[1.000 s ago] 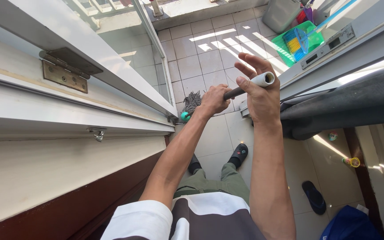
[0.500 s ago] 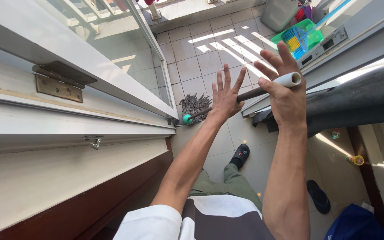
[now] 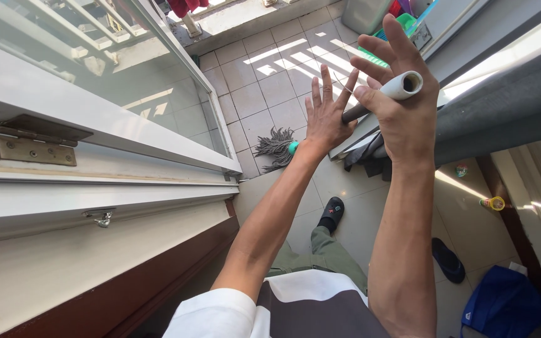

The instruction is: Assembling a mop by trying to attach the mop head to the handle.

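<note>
a: what's in the hands right now?

b: a mop handle (image 3: 380, 97), a pale tube with its hollow end at the upper right of the frame. the right hand (image 3: 402, 103) has it pinned by the thumb against the palm, while the four fingers stand straight up and spread, not wrapped round it.

a: and the left hand?

b: the left hand (image 3: 327, 116) is just left of centre, upper half of the frame, palm flat and fingers fanned wide open. its fingertips lie against the darker stretch of the handle just below the right hand, but it isn't gripping anything.

a: where does the handle run?

b: from the upper right it slants down to the left behind both hands. the mop head (image 3: 275, 147), a bundle of grey strings with a teal collar, lies on the tiled floor (image 3: 264, 94) near the middle of the frame, just beside the corner of the white door frame (image 3: 176, 156).

a: anything else around?

b: a glass panel fills the upper left, with a brass hinge (image 3: 32, 147) at the left edge. lower down, a black sandal (image 3: 332, 213) on the person's foot sits centre, another dark sandal (image 3: 449, 260) lies lower right, and a blue bag (image 3: 502, 307) is in the bottom right corner. a green basket (image 3: 402, 31) shows at the top, behind the right hand's fingers.
</note>
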